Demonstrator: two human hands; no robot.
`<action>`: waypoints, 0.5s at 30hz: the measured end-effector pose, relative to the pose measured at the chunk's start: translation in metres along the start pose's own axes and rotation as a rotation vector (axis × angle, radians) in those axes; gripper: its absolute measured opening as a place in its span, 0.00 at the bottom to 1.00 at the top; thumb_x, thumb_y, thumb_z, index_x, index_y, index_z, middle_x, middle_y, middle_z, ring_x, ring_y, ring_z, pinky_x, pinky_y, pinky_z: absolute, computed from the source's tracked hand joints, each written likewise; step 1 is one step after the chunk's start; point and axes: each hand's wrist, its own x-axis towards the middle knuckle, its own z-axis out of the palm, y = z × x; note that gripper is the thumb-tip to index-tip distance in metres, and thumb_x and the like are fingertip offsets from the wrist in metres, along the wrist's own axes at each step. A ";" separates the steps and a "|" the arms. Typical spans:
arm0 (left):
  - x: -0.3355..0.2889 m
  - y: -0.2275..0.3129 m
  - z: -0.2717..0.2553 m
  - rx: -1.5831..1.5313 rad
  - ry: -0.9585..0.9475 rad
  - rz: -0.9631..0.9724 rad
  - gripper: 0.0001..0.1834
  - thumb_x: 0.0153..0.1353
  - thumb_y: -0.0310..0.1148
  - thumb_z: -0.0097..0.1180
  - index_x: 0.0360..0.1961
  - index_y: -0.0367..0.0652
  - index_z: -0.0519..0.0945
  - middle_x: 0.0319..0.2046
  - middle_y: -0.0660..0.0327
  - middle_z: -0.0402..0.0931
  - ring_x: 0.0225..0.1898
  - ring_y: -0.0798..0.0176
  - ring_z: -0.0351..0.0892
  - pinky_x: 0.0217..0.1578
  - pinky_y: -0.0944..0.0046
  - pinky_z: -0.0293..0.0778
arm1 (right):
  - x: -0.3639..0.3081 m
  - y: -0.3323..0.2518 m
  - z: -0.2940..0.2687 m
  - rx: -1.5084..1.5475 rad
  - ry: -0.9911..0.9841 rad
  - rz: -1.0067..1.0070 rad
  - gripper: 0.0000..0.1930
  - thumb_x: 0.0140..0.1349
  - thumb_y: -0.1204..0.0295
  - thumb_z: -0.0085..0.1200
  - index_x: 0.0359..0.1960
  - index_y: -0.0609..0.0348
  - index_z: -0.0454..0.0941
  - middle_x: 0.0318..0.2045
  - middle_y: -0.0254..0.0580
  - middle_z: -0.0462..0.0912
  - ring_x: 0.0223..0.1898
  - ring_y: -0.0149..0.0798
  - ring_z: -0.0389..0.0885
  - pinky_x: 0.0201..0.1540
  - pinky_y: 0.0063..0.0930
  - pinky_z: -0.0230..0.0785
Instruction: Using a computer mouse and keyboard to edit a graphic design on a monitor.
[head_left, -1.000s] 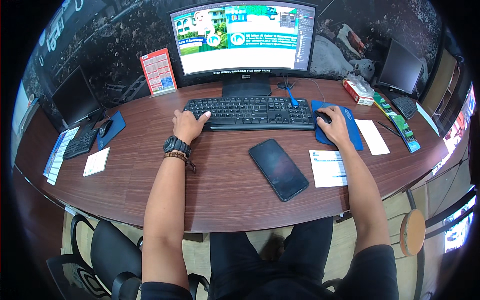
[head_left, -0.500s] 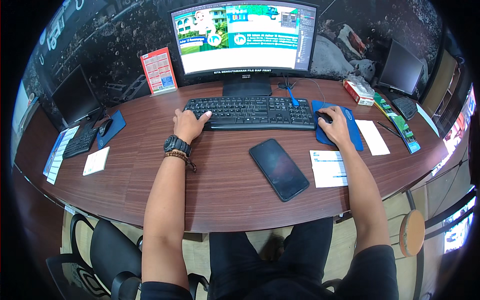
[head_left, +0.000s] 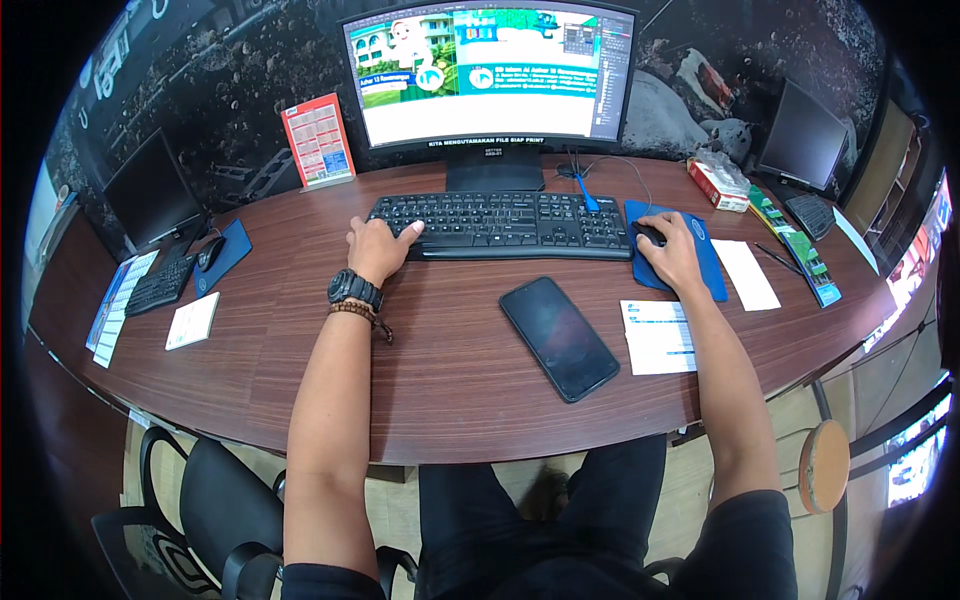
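Note:
My left hand (head_left: 378, 248) rests on the left end of a black keyboard (head_left: 500, 222), thumb stretched out to the right and fingers apart. A dark watch and a beaded bracelet circle that wrist. On a blue mouse pad (head_left: 706, 265), my right hand (head_left: 672, 250) is wrapped over a black mouse (head_left: 652, 235), covering most of it. Behind the keyboard stands a curved monitor (head_left: 490, 75) showing a green and white banner layout. A black smartphone (head_left: 560, 338) lies face up, tilted, between my forearms.
Beside my right forearm lie a printed paper (head_left: 655, 338), a white sheet (head_left: 745, 275) and a pen (head_left: 778, 258). A red box (head_left: 718, 185) sits behind them. A desk calendar (head_left: 318, 142) stands left of the monitor. Smaller monitors (head_left: 150, 190) flank the desk; a black chair (head_left: 230, 500) is lower left.

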 end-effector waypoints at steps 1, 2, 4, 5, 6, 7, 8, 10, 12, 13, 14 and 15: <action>0.000 0.000 0.000 -0.001 0.001 0.000 0.40 0.60 0.63 0.62 0.38 0.25 0.85 0.60 0.30 0.65 0.58 0.29 0.71 0.53 0.42 0.77 | 0.000 -0.001 0.000 0.001 0.000 0.000 0.19 0.54 0.66 0.59 0.47 0.60 0.85 0.48 0.51 0.79 0.51 0.52 0.79 0.58 0.42 0.70; 0.000 0.000 -0.001 -0.001 0.001 -0.001 0.40 0.60 0.63 0.62 0.38 0.25 0.85 0.60 0.30 0.65 0.58 0.29 0.71 0.53 0.42 0.77 | 0.000 -0.002 0.000 0.003 0.001 0.001 0.19 0.54 0.66 0.59 0.47 0.60 0.85 0.48 0.51 0.79 0.51 0.52 0.79 0.58 0.42 0.71; -0.001 0.000 -0.001 -0.012 -0.001 -0.002 0.40 0.59 0.63 0.62 0.38 0.25 0.85 0.60 0.31 0.66 0.58 0.29 0.71 0.53 0.42 0.77 | 0.000 -0.003 -0.001 0.005 0.003 0.001 0.19 0.54 0.66 0.59 0.47 0.60 0.85 0.48 0.52 0.79 0.51 0.53 0.79 0.57 0.42 0.71; -0.001 0.001 -0.001 -0.012 -0.001 -0.001 0.40 0.59 0.63 0.62 0.38 0.25 0.85 0.60 0.31 0.66 0.58 0.29 0.71 0.53 0.42 0.77 | -0.001 -0.003 -0.001 0.003 0.004 0.001 0.19 0.54 0.66 0.59 0.47 0.60 0.85 0.47 0.52 0.80 0.51 0.53 0.79 0.57 0.42 0.71; -0.001 0.002 -0.002 -0.007 0.001 -0.001 0.40 0.59 0.63 0.62 0.38 0.25 0.85 0.60 0.31 0.66 0.58 0.29 0.71 0.52 0.42 0.77 | -0.001 -0.003 -0.002 0.001 0.005 0.000 0.19 0.54 0.66 0.59 0.47 0.60 0.85 0.47 0.52 0.80 0.51 0.53 0.79 0.57 0.42 0.71; -0.002 0.001 -0.002 -0.001 0.004 -0.001 0.40 0.59 0.63 0.62 0.38 0.25 0.85 0.60 0.31 0.66 0.57 0.29 0.71 0.52 0.42 0.77 | -0.001 -0.003 -0.001 0.001 0.005 -0.001 0.19 0.54 0.66 0.59 0.47 0.60 0.85 0.47 0.52 0.80 0.51 0.53 0.79 0.57 0.42 0.71; -0.001 0.001 -0.001 -0.001 0.004 -0.001 0.40 0.59 0.63 0.62 0.38 0.25 0.85 0.60 0.31 0.66 0.57 0.29 0.71 0.52 0.42 0.77 | -0.001 -0.002 -0.001 0.003 0.006 -0.007 0.19 0.54 0.66 0.59 0.47 0.60 0.85 0.47 0.52 0.80 0.51 0.53 0.79 0.57 0.42 0.71; -0.001 0.000 -0.001 -0.007 0.006 0.004 0.40 0.59 0.63 0.62 0.38 0.25 0.85 0.60 0.31 0.66 0.57 0.29 0.71 0.52 0.42 0.77 | 0.000 -0.001 0.000 0.006 0.007 -0.014 0.19 0.55 0.66 0.59 0.47 0.60 0.85 0.47 0.52 0.80 0.51 0.53 0.79 0.57 0.42 0.71; -0.001 0.000 -0.001 -0.004 0.002 0.001 0.40 0.59 0.63 0.61 0.38 0.25 0.85 0.60 0.31 0.66 0.57 0.29 0.71 0.52 0.42 0.77 | 0.000 0.001 0.001 -0.002 0.000 -0.010 0.19 0.55 0.66 0.59 0.48 0.60 0.85 0.47 0.52 0.80 0.51 0.53 0.79 0.57 0.42 0.71; -0.002 0.001 -0.002 0.000 -0.003 -0.001 0.40 0.59 0.63 0.61 0.38 0.25 0.85 0.60 0.31 0.66 0.57 0.29 0.71 0.52 0.42 0.77 | 0.000 0.001 0.001 -0.002 0.001 -0.010 0.19 0.55 0.66 0.59 0.48 0.60 0.85 0.47 0.52 0.80 0.51 0.53 0.79 0.57 0.42 0.71; -0.002 0.001 -0.003 0.001 -0.002 -0.001 0.40 0.59 0.63 0.61 0.38 0.25 0.85 0.60 0.31 0.66 0.57 0.29 0.71 0.52 0.42 0.77 | 0.000 0.000 0.000 0.000 0.002 -0.008 0.19 0.55 0.66 0.59 0.48 0.60 0.85 0.47 0.52 0.80 0.51 0.53 0.79 0.57 0.42 0.71; -0.002 0.002 -0.004 0.001 -0.011 -0.004 0.40 0.60 0.63 0.61 0.38 0.24 0.84 0.60 0.31 0.66 0.57 0.29 0.71 0.53 0.42 0.77 | 0.000 -0.001 0.000 0.002 0.002 -0.006 0.19 0.55 0.66 0.59 0.48 0.60 0.85 0.47 0.52 0.80 0.51 0.53 0.79 0.57 0.42 0.71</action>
